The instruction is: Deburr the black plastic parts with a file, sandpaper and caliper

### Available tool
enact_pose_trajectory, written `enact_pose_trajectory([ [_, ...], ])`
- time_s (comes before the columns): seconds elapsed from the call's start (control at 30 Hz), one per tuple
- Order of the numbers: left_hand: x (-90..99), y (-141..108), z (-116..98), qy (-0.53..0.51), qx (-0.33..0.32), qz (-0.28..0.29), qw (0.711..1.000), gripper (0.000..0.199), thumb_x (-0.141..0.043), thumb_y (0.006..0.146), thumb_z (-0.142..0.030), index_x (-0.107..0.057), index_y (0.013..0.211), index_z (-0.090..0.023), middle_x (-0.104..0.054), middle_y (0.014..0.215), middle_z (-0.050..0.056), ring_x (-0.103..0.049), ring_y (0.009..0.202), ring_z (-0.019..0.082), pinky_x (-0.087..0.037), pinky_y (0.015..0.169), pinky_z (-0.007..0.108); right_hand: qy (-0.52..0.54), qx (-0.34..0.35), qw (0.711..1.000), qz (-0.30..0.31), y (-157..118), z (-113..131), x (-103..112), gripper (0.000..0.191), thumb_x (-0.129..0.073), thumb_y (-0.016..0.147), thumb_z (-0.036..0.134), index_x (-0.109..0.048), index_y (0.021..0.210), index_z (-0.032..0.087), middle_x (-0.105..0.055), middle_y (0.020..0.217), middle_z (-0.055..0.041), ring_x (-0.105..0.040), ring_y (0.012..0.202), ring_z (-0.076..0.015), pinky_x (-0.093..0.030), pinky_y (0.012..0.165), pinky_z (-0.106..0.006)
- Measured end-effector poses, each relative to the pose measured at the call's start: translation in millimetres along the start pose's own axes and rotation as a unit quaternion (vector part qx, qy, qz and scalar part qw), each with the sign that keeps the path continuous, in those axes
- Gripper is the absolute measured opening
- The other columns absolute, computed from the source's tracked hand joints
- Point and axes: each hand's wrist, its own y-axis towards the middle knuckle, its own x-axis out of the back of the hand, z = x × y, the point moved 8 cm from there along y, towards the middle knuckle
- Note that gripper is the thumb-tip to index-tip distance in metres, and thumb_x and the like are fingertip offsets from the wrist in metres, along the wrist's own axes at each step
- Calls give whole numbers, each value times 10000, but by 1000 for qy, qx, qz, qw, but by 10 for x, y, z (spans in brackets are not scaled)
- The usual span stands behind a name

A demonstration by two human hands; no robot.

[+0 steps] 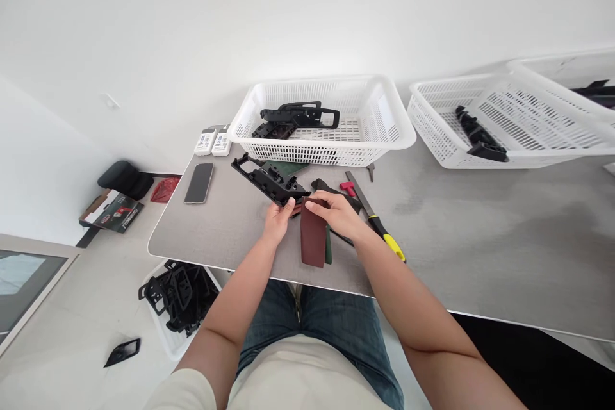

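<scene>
My left hand [278, 219] grips the lower right end of a black plastic part [269, 180], which is tilted above the table in front of the white basket. In my right hand [334, 211] is a folded brown sandpaper sheet [313, 237], pinched between thumb and fingers against the end of the part. A green strip [328, 246] shows behind the brown sheet. To the right of my right hand lie a file with a black and yellow handle [382, 229] and a small red tool [347, 188]. A black glove-like item is partly hidden behind my right hand.
A white basket [317, 152] with black parts stands at the back of the grey table [456, 237]. More white baskets [435, 131] are at the right. A phone [198, 183] and two white boxes [214, 143] lie left. A bin of black parts [180, 298] sits on the floor.
</scene>
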Motion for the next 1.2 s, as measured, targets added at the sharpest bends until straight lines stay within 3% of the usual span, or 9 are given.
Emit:
enact_pose_trajectory([
  [0.23,41,-4,22,45,-15,-7,999,453,-747,596,-558,-692,820,-169,-715,766,39,-667,877,254,-512,808,382,-36,28,999,-13,-12,88,-113,232,-524,792,376,-639,721,187,-593,744,-30,-531,686,-165,-417,644,-307],
  [0.43,-5,-15,34,-7,0,11,1000,465,-746,618,-540,-694,894,-169,-728,872,79,-670,949,275,-499,868,419,-75,16,994,-72,-20,63,26,193,-522,768,335,-624,678,198,-591,697,-27,-532,673,-177,-420,654,-320],
  [0.57,1,0,41,-11,0,14,1000,448,-750,618,-533,-693,878,-172,-732,882,79,-663,977,284,-504,863,414,-63,37,997,-38,-21,109,-50,198,-518,780,334,-642,704,199,-621,734,-34,-551,687,-176,-434,669,-318],
  [0.7,1,5,29,-31,5,11,999,472,-754,612,-535,-682,901,-169,-733,875,84,-671,963,290,-512,842,419,-77,18,994,-74,-15,79,-3,171,-518,760,302,-635,693,196,-618,717,-35,-560,702,-184,-436,687,-326],
  [0.87,-6,-10,-9,-27,16,4,999,493,-760,591,-549,-671,893,-170,-732,902,91,-662,988,294,-507,848,414,-62,27,996,-50,-9,73,-63,211,-518,778,346,-647,711,193,-633,741,-41,-567,693,-183,-443,661,-323],
  [1.03,114,39,0,-49,24,-38,998,541,-742,597,-581,-641,921,-159,-725,860,92,-693,886,263,-514,807,385,-64,2,992,-106,8,-15,87,204,-541,746,369,-645,751,194,-657,748,-41,-579,712,-196,-448,666,-329],
  [1.2,251,77,25,-72,27,-94,993,522,-706,630,-601,-610,916,-175,-712,851,71,-686,793,212,-526,723,342,-16,-8,995,-97,40,-73,153,196,-571,703,380,-625,752,198,-670,788,-41,-590,726,-201,-456,652,-326],
])
